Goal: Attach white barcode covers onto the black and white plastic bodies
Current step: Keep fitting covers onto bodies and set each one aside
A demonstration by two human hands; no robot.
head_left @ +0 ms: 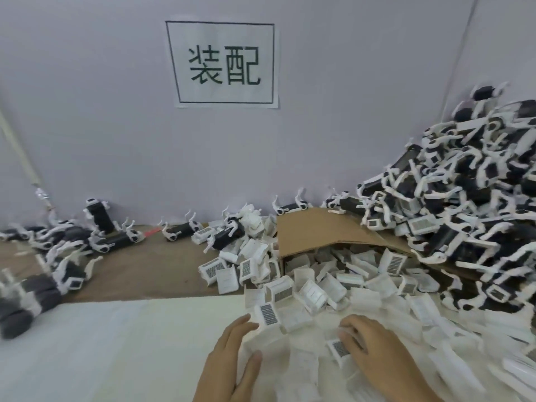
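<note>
A heap of white barcode covers [307, 288] spills from a tipped cardboard box [322, 230] across the white table. My left hand [229, 361] lies flat with straight fingers against the heap's left edge. My right hand [377, 355] rests on the covers, its fingers curled over one barcode cover [338, 348]; whether it grips that cover is unclear. A tall pile of black and white plastic bodies [464, 181] rises at the right. More bodies [72, 245] lie scattered at the left.
A grey wall with a framed paper sign [223, 62] stands behind the table. A brown cardboard sheet [156, 265] covers the far part of the table. White foam matting [101, 343] lies at the near left. A thin rod [20, 149] leans at the far left.
</note>
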